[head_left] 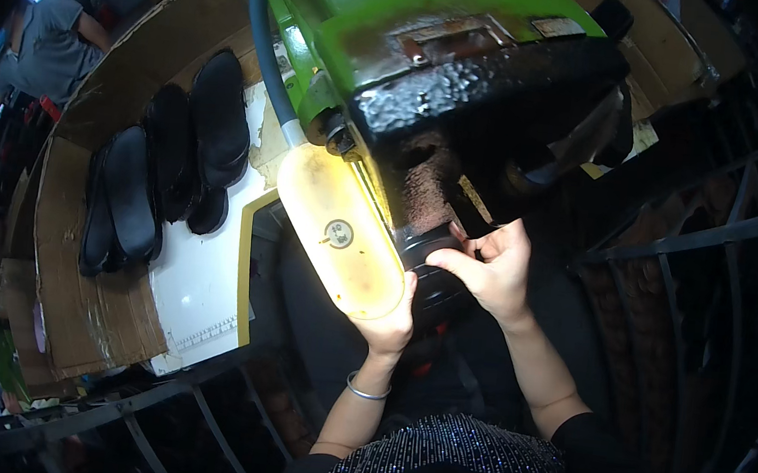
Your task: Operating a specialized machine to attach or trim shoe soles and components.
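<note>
A black shoe sole (433, 250) is held up under the green machine (472, 52), close to its dusty brown opening (428, 186). My right hand (492, 269) pinches the sole's right end, with the thumb across its near face. My left hand (388, 322) is raised at the sole's lower left; a glowing oval lamp (342, 233) covers most of its fingers. What the left fingers grip is hidden, though they are beside the sole. Whether the sole touches the machine's working part cannot be seen.
Several black soles (135, 188) stand to the left on a white board, walled by cardboard (68, 204). A grey hose (267, 49) runs down to the lamp. Metal rack bars (702, 243) are at the right. Another person (52, 50) is at the far left.
</note>
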The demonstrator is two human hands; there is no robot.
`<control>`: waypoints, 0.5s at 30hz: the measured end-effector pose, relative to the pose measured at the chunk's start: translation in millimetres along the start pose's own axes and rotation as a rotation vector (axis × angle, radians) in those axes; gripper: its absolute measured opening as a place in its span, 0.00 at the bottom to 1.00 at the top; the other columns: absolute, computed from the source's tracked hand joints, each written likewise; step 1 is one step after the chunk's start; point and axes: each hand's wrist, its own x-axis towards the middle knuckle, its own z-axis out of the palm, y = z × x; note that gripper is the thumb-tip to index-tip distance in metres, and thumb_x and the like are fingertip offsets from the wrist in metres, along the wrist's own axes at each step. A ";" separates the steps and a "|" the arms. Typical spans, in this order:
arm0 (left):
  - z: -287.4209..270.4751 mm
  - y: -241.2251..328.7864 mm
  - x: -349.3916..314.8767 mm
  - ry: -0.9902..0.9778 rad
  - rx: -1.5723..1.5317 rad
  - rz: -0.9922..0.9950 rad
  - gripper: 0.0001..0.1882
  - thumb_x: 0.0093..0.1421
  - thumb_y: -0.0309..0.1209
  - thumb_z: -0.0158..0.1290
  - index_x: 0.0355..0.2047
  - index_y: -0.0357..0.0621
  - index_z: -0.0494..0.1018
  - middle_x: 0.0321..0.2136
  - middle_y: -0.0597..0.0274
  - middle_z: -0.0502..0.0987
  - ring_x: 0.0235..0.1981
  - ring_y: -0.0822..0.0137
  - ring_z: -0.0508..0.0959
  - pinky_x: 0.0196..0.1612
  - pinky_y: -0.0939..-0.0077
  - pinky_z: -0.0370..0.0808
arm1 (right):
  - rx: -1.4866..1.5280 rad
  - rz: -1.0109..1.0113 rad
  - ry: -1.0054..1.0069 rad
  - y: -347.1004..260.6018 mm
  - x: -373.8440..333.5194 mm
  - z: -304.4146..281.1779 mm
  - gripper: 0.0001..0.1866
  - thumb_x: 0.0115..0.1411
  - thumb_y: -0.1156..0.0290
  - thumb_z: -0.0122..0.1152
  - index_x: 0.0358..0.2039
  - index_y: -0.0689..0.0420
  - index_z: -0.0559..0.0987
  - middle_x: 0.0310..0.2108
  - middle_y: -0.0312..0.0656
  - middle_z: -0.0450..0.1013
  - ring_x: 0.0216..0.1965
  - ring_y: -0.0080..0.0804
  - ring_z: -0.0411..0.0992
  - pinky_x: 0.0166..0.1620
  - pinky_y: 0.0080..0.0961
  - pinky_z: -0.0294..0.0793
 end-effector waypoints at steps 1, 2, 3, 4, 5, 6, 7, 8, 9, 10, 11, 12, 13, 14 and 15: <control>-1.2 -1.5 -0.5 0.064 0.008 0.030 0.04 0.58 0.21 0.53 0.32 0.33 0.71 0.26 0.63 0.76 0.25 0.80 0.71 0.32 0.89 0.68 | -0.047 0.000 -0.025 -1.2 0.7 4.6 0.24 0.43 0.80 0.73 0.35 0.59 0.65 0.28 0.37 0.71 0.25 0.15 0.69 0.24 0.09 0.66; -2.5 -0.6 -2.4 0.089 -0.035 0.048 0.04 0.59 0.23 0.51 0.33 0.32 0.71 0.27 0.61 0.76 0.28 0.78 0.72 0.35 0.87 0.69 | -0.073 0.046 -0.053 -4.8 0.4 9.2 0.23 0.41 0.79 0.74 0.33 0.60 0.66 0.26 0.36 0.71 0.21 0.12 0.67 0.21 0.08 0.64; -4.3 0.5 -1.5 0.087 -0.030 0.053 0.04 0.59 0.23 0.51 0.33 0.32 0.71 0.27 0.61 0.76 0.28 0.78 0.72 0.35 0.87 0.69 | -0.203 0.004 -0.107 -3.7 0.8 9.6 0.24 0.41 0.78 0.75 0.34 0.61 0.67 0.24 0.36 0.71 0.19 0.10 0.65 0.21 0.07 0.62; -7.7 1.6 -0.7 0.063 -0.059 0.047 0.06 0.59 0.24 0.51 0.32 0.32 0.71 0.27 0.61 0.76 0.28 0.77 0.73 0.35 0.86 0.69 | -0.220 -0.035 -0.087 -6.6 -0.4 11.6 0.23 0.41 0.77 0.75 0.34 0.62 0.69 0.24 0.36 0.71 0.19 0.10 0.64 0.21 0.07 0.62; -12.2 2.6 0.5 0.040 -0.087 0.043 0.07 0.60 0.26 0.51 0.32 0.32 0.71 0.28 0.61 0.76 0.29 0.77 0.73 0.36 0.85 0.70 | -0.235 -0.073 -0.068 -13.5 -2.3 14.2 0.22 0.41 0.76 0.75 0.34 0.62 0.71 0.24 0.36 0.72 0.18 0.10 0.64 0.21 0.08 0.61; -28.1 -4.7 6.0 -0.055 -0.050 0.114 0.10 0.60 0.29 0.51 0.34 0.31 0.72 0.29 0.62 0.76 0.29 0.75 0.74 0.36 0.83 0.70 | -0.330 -0.103 -0.189 -28.7 -0.1 13.8 0.21 0.41 0.76 0.75 0.34 0.62 0.73 0.24 0.36 0.72 0.19 0.12 0.65 0.21 0.10 0.63; -35.0 -9.0 20.0 -0.120 -0.022 0.313 0.15 0.62 0.34 0.51 0.39 0.30 0.71 0.32 0.60 0.76 0.30 0.73 0.74 0.37 0.81 0.71 | -0.435 -0.139 -0.308 -47.1 2.7 4.0 0.20 0.41 0.76 0.75 0.34 0.62 0.75 0.25 0.37 0.73 0.19 0.14 0.66 0.22 0.12 0.64; -45.0 -14.0 36.2 -0.081 -0.095 0.235 0.14 0.59 0.33 0.52 0.36 0.29 0.72 0.30 0.57 0.76 0.28 0.69 0.76 0.34 0.76 0.73 | -0.478 -0.182 -0.342 -56.5 4.2 -5.5 0.19 0.39 0.76 0.74 0.32 0.62 0.76 0.25 0.37 0.73 0.21 0.17 0.67 0.24 0.14 0.65; -53.4 -18.1 54.5 -0.048 -0.177 0.154 0.14 0.57 0.32 0.54 0.33 0.29 0.73 0.28 0.53 0.77 0.25 0.65 0.77 0.32 0.72 0.75 | -0.527 -0.226 -0.367 -64.3 3.9 -20.3 0.18 0.38 0.77 0.74 0.31 0.62 0.78 0.26 0.37 0.74 0.22 0.20 0.69 0.26 0.16 0.67; -56.6 -0.2 81.3 -0.026 -0.024 0.133 0.12 0.56 0.29 0.55 0.35 0.30 0.73 0.32 0.53 0.76 0.29 0.63 0.77 0.35 0.69 0.74 | -0.532 -0.263 -0.309 -73.1 2.0 -40.3 0.18 0.37 0.79 0.73 0.31 0.62 0.77 0.26 0.38 0.74 0.25 0.25 0.71 0.29 0.19 0.69; -56.7 20.8 112.0 -0.018 0.110 0.107 0.11 0.55 0.27 0.56 0.37 0.32 0.72 0.35 0.52 0.75 0.33 0.61 0.76 0.37 0.66 0.74 | -0.517 -0.325 -0.227 -85.8 -0.9 -64.7 0.15 0.40 0.82 0.69 0.31 0.60 0.77 0.27 0.39 0.73 0.27 0.28 0.72 0.31 0.21 0.71; -68.1 23.6 140.1 -0.002 0.512 0.251 0.16 0.52 0.26 0.58 0.42 0.35 0.71 0.41 0.51 0.73 0.41 0.57 0.73 0.44 0.64 0.71 | -0.490 -0.406 -0.141 -99.2 -5.2 -88.6 0.12 0.47 0.78 0.65 0.34 0.59 0.76 0.28 0.41 0.73 0.31 0.32 0.72 0.34 0.25 0.72; -77.0 23.6 165.2 0.001 0.893 0.389 0.23 0.49 0.24 0.60 0.47 0.38 0.69 0.46 0.49 0.71 0.48 0.53 0.70 0.52 0.62 0.68 | -0.571 -0.591 -0.134 -118.6 -7.7 -122.3 0.11 0.54 0.73 0.61 0.38 0.61 0.74 0.29 0.43 0.72 0.33 0.34 0.71 0.37 0.27 0.72; -92.6 10.2 186.4 0.016 1.032 0.501 0.29 0.47 0.25 0.61 0.51 0.40 0.66 0.49 0.48 0.69 0.53 0.50 0.65 0.56 0.60 0.62 | -0.617 -0.722 -0.018 -130.7 -10.2 -151.2 0.11 0.56 0.71 0.59 0.39 0.62 0.74 0.31 0.45 0.73 0.35 0.36 0.72 0.39 0.30 0.72; -103.8 -3.4 208.2 0.019 1.155 0.623 0.35 0.45 0.26 0.62 0.55 0.42 0.63 0.53 0.48 0.66 0.58 0.47 0.59 0.60 0.57 0.57 | -0.679 -0.849 0.114 -140.4 -15.5 -168.6 0.12 0.58 0.70 0.56 0.39 0.63 0.73 0.33 0.46 0.74 0.37 0.39 0.73 0.42 0.33 0.73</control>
